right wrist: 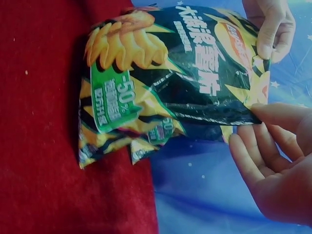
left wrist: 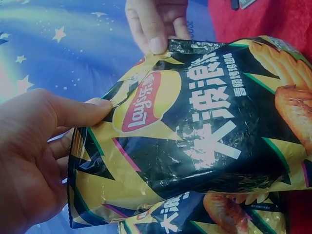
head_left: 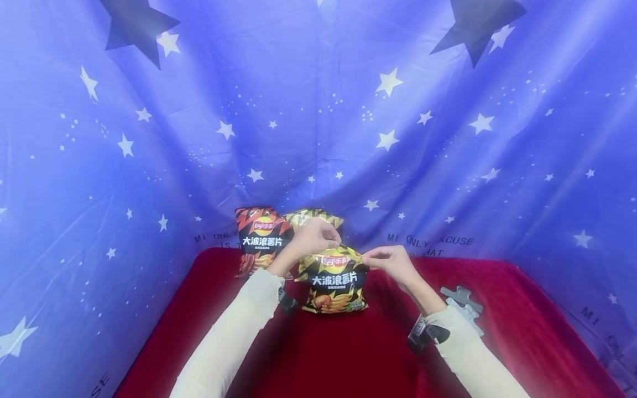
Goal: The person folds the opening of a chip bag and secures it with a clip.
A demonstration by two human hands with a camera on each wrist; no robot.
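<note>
Both hands hold a black and yellow Lay's chip bag (head_left: 334, 287) by its top edge, above the red cloth in the head view. My left hand (head_left: 316, 236) pinches the top near its left side; in the left wrist view the thumb of that hand (left wrist: 34, 146) presses on the bag's front. At the top right corner my right hand (head_left: 393, 262) pinches the bag between thumb and fingers, as the right wrist view shows with the hand (right wrist: 278, 161) up close. Whether the bag's bottom touches the cloth is hard to tell.
Behind stand a red and black chip bag (head_left: 261, 226) at the left and another yellow and black bag (head_left: 303, 214), partly hidden. Grey and clear clips (head_left: 463, 298) lie by the right forearm on the red cloth (head_left: 348, 354). A blue starry curtain (head_left: 318, 149) encloses the table.
</note>
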